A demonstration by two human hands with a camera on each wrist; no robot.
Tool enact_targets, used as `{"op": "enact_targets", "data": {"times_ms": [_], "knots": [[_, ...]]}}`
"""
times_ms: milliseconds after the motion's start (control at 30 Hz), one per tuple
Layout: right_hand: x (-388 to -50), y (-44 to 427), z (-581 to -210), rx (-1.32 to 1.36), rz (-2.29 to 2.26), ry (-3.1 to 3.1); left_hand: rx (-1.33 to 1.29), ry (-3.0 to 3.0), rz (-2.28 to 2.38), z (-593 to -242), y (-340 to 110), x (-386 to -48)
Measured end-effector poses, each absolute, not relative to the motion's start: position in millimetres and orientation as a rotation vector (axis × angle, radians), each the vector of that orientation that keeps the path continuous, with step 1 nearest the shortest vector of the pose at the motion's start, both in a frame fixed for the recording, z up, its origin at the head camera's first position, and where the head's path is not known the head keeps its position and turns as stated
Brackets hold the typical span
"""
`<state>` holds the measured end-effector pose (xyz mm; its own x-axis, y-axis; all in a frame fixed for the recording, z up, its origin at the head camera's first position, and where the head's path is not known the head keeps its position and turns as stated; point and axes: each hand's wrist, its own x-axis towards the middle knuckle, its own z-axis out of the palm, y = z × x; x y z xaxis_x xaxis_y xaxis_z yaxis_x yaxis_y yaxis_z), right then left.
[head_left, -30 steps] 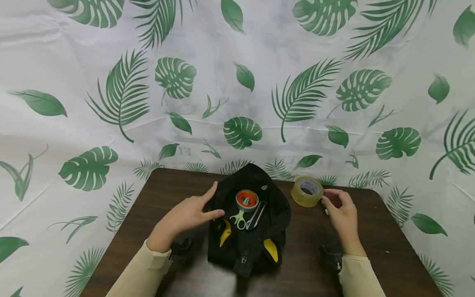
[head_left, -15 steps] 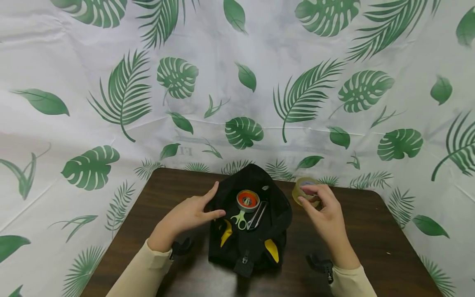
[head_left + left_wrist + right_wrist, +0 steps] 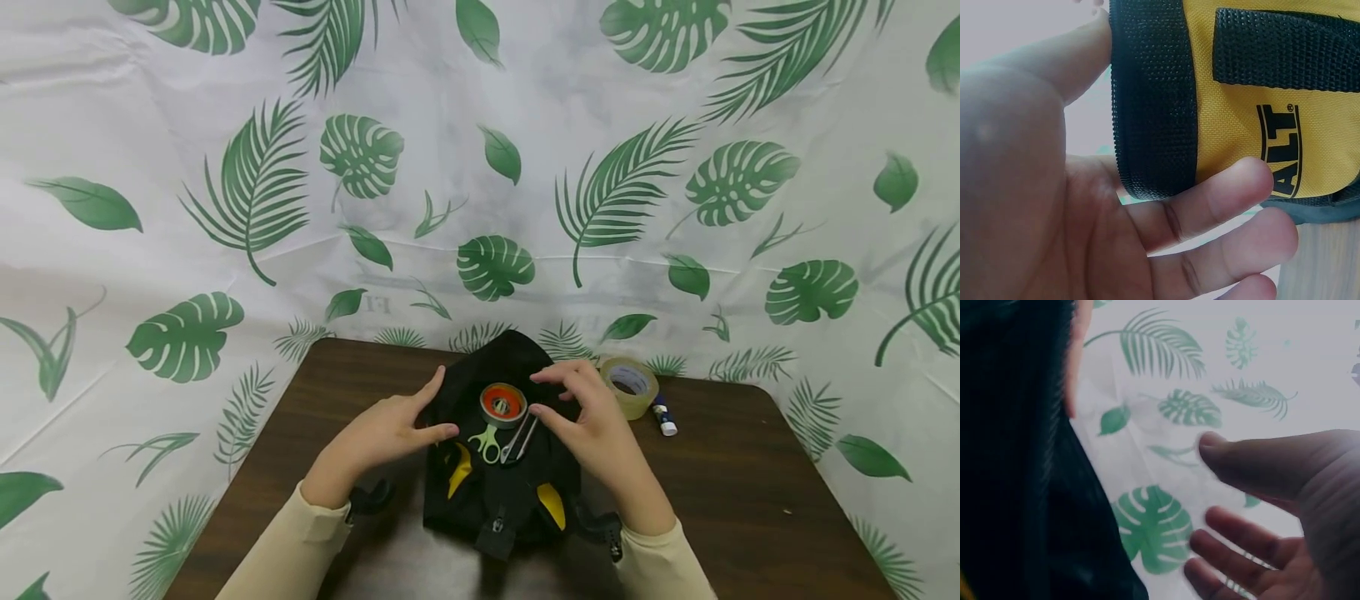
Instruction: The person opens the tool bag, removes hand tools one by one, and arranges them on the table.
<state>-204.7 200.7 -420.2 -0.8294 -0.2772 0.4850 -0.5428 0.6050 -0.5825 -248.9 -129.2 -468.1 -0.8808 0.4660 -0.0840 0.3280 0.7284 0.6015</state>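
Observation:
A black and yellow tool bag [image 3: 480,508] stands at the middle of the table with its mouth facing up. On its left edge my left hand [image 3: 378,433] holds on, thumb over the rim and fingers along the yellow outer side [image 3: 1229,137]. Over the bag's right part hovers my right hand [image 3: 596,425], thumb and fingers apart, nothing visible between them. Within the bag show an orange-centred tape roll [image 3: 503,405], scissors with light green handles [image 3: 489,447] and a utility knife [image 3: 520,442], its upper end beside my right thumb.
To the right of the bag, a roll of clear packing tape [image 3: 637,404] stands near the table's back edge. Against it lies a blue and white glue stick [image 3: 664,417]. A leaf-patterned curtain [image 3: 420,208] hangs behind the dark wooden table [image 3: 750,483].
My right hand has travelled left from beside the packing tape and glue stick to over the bag, uncovering both. My left hand stays on the bag's edge.

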Motion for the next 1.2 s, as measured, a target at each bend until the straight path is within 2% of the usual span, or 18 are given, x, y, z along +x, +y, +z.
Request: {"op": "enact_targets", "data": {"times_ms": [367, 533, 833, 1200], "knots": [[-220, 175, -389, 0.786, 0.928, -2.861, 0.617, 2.699, 0.893, -468, -127, -248], [-244, 162, -382, 0.663, 1.052, -3.085, 0.617, 2.694, 0.888, -467, -125, -247], [-297, 146, -444, 0.286, 1.03, -3.271, 0.653, 2.661, 0.865, -467, -127, -248], [-307, 153, -488, 0.222, 1.182, -3.217, 0.647, 2.68, 0.837, -467, -131, -248]]}}
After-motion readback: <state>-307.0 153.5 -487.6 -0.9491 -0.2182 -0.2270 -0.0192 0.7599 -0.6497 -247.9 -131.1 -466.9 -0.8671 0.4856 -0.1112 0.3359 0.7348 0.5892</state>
